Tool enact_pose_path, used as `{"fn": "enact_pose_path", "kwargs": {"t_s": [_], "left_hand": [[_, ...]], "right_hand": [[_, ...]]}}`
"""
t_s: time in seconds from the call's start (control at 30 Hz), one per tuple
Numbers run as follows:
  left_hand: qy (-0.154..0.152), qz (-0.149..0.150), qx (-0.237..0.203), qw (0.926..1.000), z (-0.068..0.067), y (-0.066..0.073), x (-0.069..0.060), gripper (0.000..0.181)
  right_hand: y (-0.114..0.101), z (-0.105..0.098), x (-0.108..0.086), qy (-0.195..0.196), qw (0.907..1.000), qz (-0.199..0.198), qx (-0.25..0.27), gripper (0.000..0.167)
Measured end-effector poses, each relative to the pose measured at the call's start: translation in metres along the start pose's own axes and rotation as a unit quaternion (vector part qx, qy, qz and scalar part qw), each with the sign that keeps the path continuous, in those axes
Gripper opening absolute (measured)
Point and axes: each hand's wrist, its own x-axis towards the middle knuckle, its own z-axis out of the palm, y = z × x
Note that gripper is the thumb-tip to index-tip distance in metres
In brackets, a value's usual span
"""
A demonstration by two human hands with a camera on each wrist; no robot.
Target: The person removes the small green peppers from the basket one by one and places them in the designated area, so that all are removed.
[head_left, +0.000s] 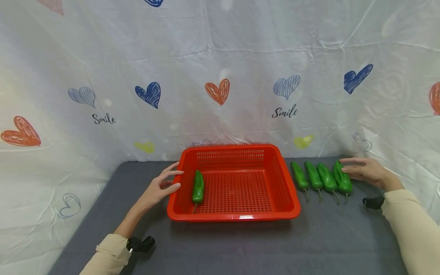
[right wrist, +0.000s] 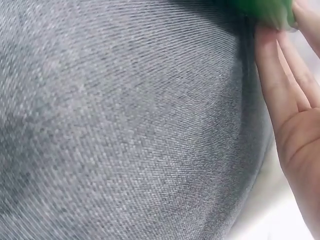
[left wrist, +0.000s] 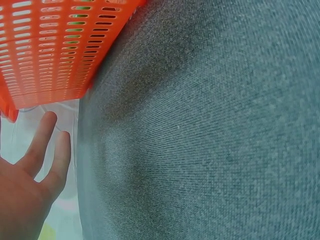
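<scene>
A red plastic basket point(head_left: 233, 217) with slotted walls stands mid-table in the head view. Inside, near its left wall, lies one green pepper point(head_left: 198, 187), stem toward the person. My left hand point(head_left: 161, 186) is at the basket's left rim, its fingers spread and the fingertips touching it. To the right of the basket, several green peppers lie side by side. At the row's right end, my right hand point(head_left: 368, 172) pinches the last green pepper point(head_left: 342, 179) at its upper part. The right wrist view shows fingers and thumb against that pepper point(right wrist: 260, 10), which is cut off by the frame edge.
Grey cloth covers the table point(head_left: 237, 248). A white curtain point(head_left: 220, 49) printed with hearts hangs right behind the basket. The other peppers in the row, such as the leftmost pepper point(head_left: 300, 176), lie close to the basket's right wall.
</scene>
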Motion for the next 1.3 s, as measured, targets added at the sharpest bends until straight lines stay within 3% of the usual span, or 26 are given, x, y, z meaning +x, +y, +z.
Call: {"fn": "enact_pose_path", "kwargs": {"t_s": [0.43,0.57,0.77,0.97,1.3], "left_hand": [[0.002,-0.002,-0.004,1.0000,0.001,0.000,0.001,0.042],[0.000,-0.004,-0.003,1.0000,0.001,-0.001,0.000,0.042],[0.002,-0.007,0.002,1.0000,0.001,-0.001,0.000,0.042],[0.001,0.001,0.003,1.0000,0.001,-0.002,-0.002,0.042],[0.000,-0.011,0.004,0.9999,0.001,0.001,-0.001,0.042]], "right_hand": [[0.000,0.005,-0.005,0.016,0.9996,-0.022,-0.002,0.033],[-0.004,0.006,-0.008,0.019,0.9981,-0.030,-0.051,0.039],[-0.017,0.008,-0.012,0.029,0.9875,-0.057,-0.144,0.052],[-0.032,0.012,-0.016,0.046,0.9825,-0.055,-0.172,0.050],[-0.059,0.031,-0.016,0.095,0.9663,-0.084,-0.224,0.054]]}}
